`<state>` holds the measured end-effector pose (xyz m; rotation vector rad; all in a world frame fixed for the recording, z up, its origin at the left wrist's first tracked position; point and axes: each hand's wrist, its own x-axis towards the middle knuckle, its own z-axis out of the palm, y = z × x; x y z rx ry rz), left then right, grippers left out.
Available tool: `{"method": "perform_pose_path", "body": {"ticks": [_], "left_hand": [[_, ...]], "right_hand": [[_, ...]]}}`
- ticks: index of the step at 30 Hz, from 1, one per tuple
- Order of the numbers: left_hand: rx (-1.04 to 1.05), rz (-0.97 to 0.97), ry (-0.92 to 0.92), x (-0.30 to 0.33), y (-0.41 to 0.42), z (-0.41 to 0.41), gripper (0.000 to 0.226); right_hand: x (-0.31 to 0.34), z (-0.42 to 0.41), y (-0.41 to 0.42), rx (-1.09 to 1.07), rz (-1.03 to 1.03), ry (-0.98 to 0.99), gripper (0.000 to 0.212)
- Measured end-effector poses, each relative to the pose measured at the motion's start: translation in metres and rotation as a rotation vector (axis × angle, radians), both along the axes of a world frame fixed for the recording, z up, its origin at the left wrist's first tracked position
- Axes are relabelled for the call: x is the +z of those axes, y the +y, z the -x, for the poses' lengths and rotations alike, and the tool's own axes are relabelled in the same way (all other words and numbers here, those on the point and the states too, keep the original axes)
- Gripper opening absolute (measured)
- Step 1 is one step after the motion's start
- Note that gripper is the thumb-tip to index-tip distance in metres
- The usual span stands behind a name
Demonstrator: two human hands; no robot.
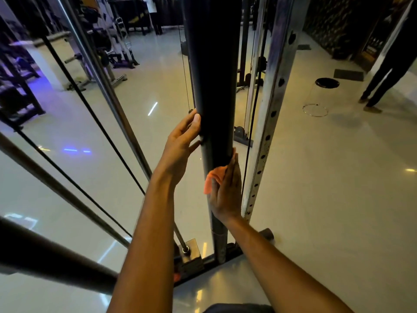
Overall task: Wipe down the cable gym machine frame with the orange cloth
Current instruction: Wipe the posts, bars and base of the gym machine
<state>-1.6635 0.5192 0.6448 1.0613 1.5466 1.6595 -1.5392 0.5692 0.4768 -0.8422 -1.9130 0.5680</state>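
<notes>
A thick black upright post [212, 75] of the cable machine frame rises in the centre of the head view. My left hand [180, 145] rests on its left side, thumb against the front and the fingers straight. My right hand [226, 190] lies flat along the post's right side lower down, pressing the orange cloth [211, 180] against it. Only a folded corner of the cloth shows beside my palm; the rest is hidden under the hand.
A chrome upright with holes [268, 123] stands just right of the post. Chrome guide rods [108, 86] and black cables [94, 118] slant at the left. The frame's base [203, 260] lies on the glossy floor. A stool [325, 86] and a standing person [388, 64] are at the right.
</notes>
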Motion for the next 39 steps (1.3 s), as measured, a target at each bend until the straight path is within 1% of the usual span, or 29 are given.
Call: {"method": "perform_pose_path", "body": {"ticks": [2,5,7,9,11,13,14,16,18,19,21,24,26,28,30,32,34,36,39], "left_hand": [[-0.008,-0.007,0.000,-0.002,0.001,0.001,0.052],[-0.020,-0.012,0.010,-0.005,0.000,0.000,0.050],[-0.017,-0.015,0.018,-0.006,0.000,-0.001,0.050],[-0.016,-0.019,0.024,-0.008,0.001,-0.001,0.050],[-0.005,-0.019,0.016,-0.012,0.003,0.001,0.051],[-0.006,-0.020,0.008,-0.018,0.003,0.003,0.052],[-0.011,-0.020,0.006,-0.021,0.004,0.004,0.054],[-0.018,-0.008,0.000,-0.028,0.003,0.003,0.057],[-0.026,0.007,-0.015,-0.039,0.001,-0.001,0.057],[-0.027,0.019,-0.019,-0.044,0.000,-0.004,0.057],[-0.018,0.038,-0.020,-0.054,-0.001,-0.007,0.056],[-0.015,0.057,-0.011,-0.062,-0.003,-0.008,0.052],[-0.007,0.071,-0.001,-0.064,-0.002,-0.008,0.051],[0.005,0.080,0.006,-0.066,-0.003,-0.009,0.054],[0.013,0.094,0.000,-0.071,-0.004,-0.011,0.057],[0.010,0.106,-0.026,-0.075,-0.006,-0.014,0.055],[0.023,0.108,-0.052,-0.078,-0.008,-0.016,0.056],[0.053,0.109,-0.068,-0.079,-0.008,-0.021,0.056],[0.084,0.107,-0.083,-0.080,-0.006,-0.026,0.049]], "right_hand": [[0.011,0.005,0.001,0.012,0.040,0.080,0.088],[0.063,0.022,0.009,-0.003,-0.006,0.255,0.080],[0.093,0.029,0.014,-0.023,-0.044,0.286,0.075],[0.102,0.031,0.015,-0.037,-0.053,0.281,0.074],[0.086,0.030,0.015,-0.049,-0.084,0.236,0.079],[0.047,0.023,0.011,-0.054,-0.098,0.129,0.089],[0.023,0.018,0.008,-0.048,-0.077,0.055,0.093],[-0.018,0.005,-0.002,-0.016,0.033,-0.067,0.099],[-0.039,-0.003,-0.007,0.020,0.115,-0.109,0.101],[-0.039,-0.004,-0.007,0.029,0.119,-0.096,0.102],[-0.018,0.002,-0.004,0.025,0.102,-0.001,0.100],[0.026,0.014,0.005,0.029,0.050,0.167,0.083],[0.048,0.018,0.013,0.035,-0.015,0.210,0.075],[0.056,0.020,0.019,0.041,-0.045,0.224,0.074],[0.049,0.019,0.022,0.035,-0.064,0.199,0.076],[0.028,0.014,0.023,0.048,-0.071,0.121,0.083],[0.001,0.005,0.025,0.084,-0.036,0.039,0.091],[-0.025,-0.007,0.025,0.126,0.021,-0.027,0.093],[-0.043,-0.019,0.022,0.187,0.075,-0.066,0.099]]}}
